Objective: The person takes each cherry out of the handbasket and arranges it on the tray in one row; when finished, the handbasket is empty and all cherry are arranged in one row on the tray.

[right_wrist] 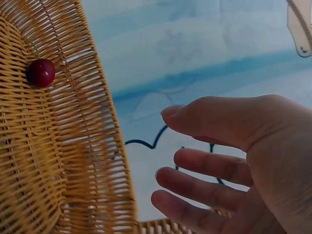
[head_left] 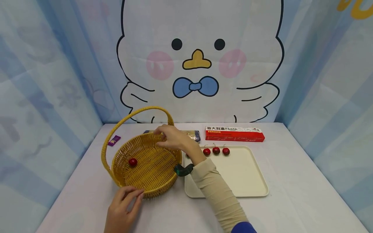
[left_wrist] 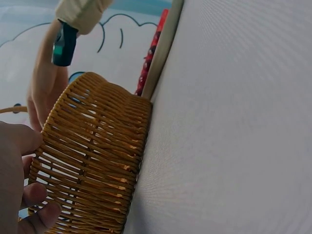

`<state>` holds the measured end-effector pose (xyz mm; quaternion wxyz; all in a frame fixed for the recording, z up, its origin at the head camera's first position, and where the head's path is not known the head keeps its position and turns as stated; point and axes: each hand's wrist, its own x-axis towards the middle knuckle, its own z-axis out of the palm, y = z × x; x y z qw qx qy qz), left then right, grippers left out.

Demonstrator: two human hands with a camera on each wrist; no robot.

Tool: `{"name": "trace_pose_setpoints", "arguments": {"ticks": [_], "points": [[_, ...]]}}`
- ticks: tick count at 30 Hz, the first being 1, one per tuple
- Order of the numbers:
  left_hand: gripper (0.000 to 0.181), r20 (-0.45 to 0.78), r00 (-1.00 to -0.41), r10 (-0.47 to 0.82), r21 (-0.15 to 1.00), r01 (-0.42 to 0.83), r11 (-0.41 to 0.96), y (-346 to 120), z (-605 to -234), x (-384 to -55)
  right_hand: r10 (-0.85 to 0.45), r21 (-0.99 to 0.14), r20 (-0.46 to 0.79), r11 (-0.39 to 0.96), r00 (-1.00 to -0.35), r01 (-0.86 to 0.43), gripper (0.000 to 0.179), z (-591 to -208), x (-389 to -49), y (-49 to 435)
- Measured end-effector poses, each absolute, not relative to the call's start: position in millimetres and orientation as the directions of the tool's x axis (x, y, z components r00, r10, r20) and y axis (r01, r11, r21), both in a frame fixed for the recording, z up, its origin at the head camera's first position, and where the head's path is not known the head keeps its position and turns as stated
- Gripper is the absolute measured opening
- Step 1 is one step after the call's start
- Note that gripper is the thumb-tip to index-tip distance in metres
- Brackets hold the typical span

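A round wicker basket (head_left: 148, 174) with a tall arched handle (head_left: 105, 149) stands on the left of the table. Inside it lies one dark red cherry (head_left: 132, 162), whose stem shows in the right wrist view. My left hand (head_left: 123, 207) holds the basket's near rim, with thumb and fingertips at the woven edge in the left wrist view. Over the far right rim is my right hand (head_left: 172, 137), its fingers loosely bent and spread from the thumb. Nothing sits between them in the right wrist view.
Right of the basket lies a cream tray (head_left: 233, 181) with several cherries (head_left: 216, 150) along its far edge. Behind it is a red pasta box (head_left: 234, 134). A partly hidden packet (head_left: 193, 135) lies behind the basket, and a small purple wrapper (head_left: 114, 140) lies left.
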<state>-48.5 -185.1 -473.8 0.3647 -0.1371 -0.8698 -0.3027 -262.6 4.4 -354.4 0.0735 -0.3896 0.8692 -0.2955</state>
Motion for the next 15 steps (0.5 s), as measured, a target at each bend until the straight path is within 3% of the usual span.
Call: {"name": "trace_pose_setpoints", "arguments": {"ticks": [15], "points": [[0.023, 0.738, -0.674, 0.027, 0.416, 0.487, 0.768, -184, -473, -49, -0.776, -0.544, 0.045, 0.508, -0.629, -0.667, 0.043, -377, -275, -44]]}}
